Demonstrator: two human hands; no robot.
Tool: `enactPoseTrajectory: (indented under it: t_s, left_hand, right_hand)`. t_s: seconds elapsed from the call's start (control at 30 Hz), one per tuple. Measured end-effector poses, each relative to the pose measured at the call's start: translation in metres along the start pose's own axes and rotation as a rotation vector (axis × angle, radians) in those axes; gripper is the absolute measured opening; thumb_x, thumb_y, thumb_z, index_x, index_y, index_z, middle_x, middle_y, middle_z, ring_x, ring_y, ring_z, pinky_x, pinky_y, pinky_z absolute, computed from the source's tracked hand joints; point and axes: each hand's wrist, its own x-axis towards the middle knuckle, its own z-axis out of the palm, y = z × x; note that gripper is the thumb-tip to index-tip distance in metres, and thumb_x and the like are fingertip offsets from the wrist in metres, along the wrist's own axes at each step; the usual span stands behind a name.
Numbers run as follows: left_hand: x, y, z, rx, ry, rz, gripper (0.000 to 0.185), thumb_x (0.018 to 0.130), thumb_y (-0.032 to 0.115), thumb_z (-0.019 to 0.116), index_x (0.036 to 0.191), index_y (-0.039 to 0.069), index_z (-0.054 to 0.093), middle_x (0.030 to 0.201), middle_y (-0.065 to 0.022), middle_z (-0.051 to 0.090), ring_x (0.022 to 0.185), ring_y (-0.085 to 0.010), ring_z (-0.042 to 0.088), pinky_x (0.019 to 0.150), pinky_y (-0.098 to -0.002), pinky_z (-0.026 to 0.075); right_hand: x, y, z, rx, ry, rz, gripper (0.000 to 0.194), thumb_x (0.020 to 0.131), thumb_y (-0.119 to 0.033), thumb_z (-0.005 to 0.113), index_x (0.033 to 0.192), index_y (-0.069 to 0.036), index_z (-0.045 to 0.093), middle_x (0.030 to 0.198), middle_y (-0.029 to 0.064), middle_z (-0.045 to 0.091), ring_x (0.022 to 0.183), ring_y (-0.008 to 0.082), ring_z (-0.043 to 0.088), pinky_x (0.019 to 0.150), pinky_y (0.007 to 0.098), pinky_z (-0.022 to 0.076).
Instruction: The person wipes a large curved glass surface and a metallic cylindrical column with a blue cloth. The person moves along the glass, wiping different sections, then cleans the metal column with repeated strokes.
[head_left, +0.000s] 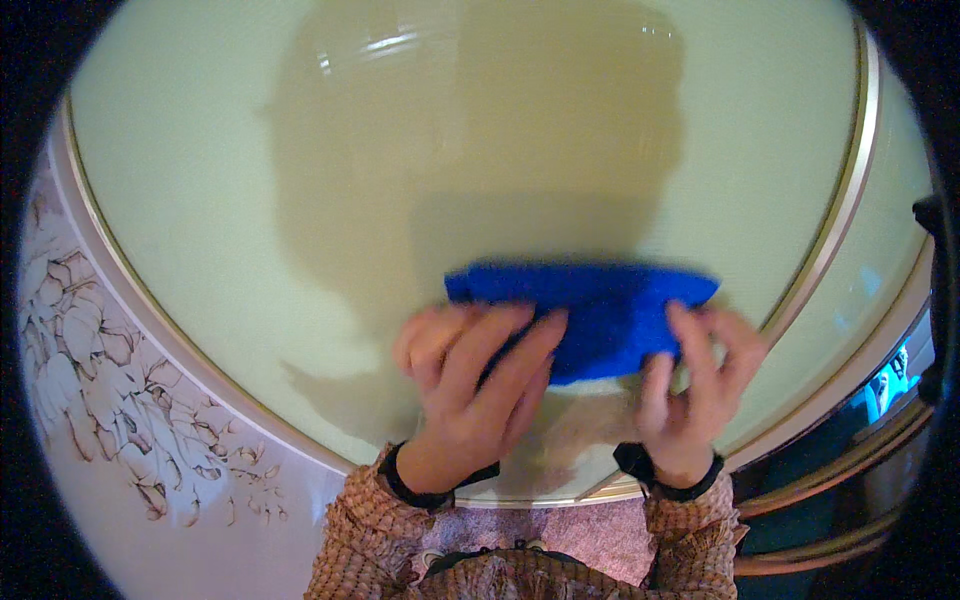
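A blue cloth (600, 319), folded into a wide piece, is stretched between my two hands. My left hand (480, 382) holds its left end, the fingers bent against the fabric. At the right end, the thumb and fingers of my right hand (697, 375) pinch the lower right edge and corner. Both hands are blurred. Right behind the cloth stands a pale green, glossy panel (180, 187), on which shadows and small light reflections show. Whether the cloth touches the panel I cannot tell.
A slim metallic frame strip (840, 202) edges the panel on the right, with another pale panel (892, 187) beyond. Patterned flower wallpaper (112, 375) covers the wall at left. Dark glossy panels with gold-toned trim (825, 487) are at lower right. Pinkish carpet (540, 536) lies below.
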Motion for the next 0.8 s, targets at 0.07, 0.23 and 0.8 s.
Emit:
enactPoseTrajectory:
  t_s: [0.07,0.23,0.8]
  left_hand:
    - [0.026,0.002,0.008,-0.006,0.036,-0.045,0.035,0.066,0.014,0.067,0.100,0.016,0.068,0.106,0.0010,0.056,0.095,-0.0192,0.048,0.085,-0.0370,0.033]
    - [-0.008,0.019,0.017,-0.001,-0.015,0.005,0.034,0.066,0.014,0.067,0.099,0.019,0.068,0.104,0.0033,0.056,0.094,-0.0173,0.048,0.086,-0.0365,0.033]
    - [0.036,0.047,0.054,-0.043,0.073,0.123,0.036,0.071,0.019,0.058,0.106,0.015,0.066,0.108,0.0012,0.057,0.098,-0.0163,0.052,0.095,-0.0381,0.027]
  right_hand:
    - [0.021,0.006,-0.003,-0.016,0.011,0.095,0.035,0.068,-0.009,0.062,0.103,-0.008,0.065,0.098,0.0117,0.053,0.093,0.0284,0.050,0.085,0.0411,0.0368]
    - [-0.014,0.012,-0.015,-0.029,-0.080,0.004,0.037,0.068,-0.006,0.062,0.104,-0.005,0.062,0.097,0.0131,0.051,0.089,0.0287,0.049,0.080,0.0405,0.0381]
    - [0.011,0.048,-0.035,-0.118,0.068,0.196,0.038,0.069,0.004,0.061,0.106,-0.004,0.064,0.100,0.0141,0.055,0.091,0.0285,0.052,0.084,0.0373,0.0408]
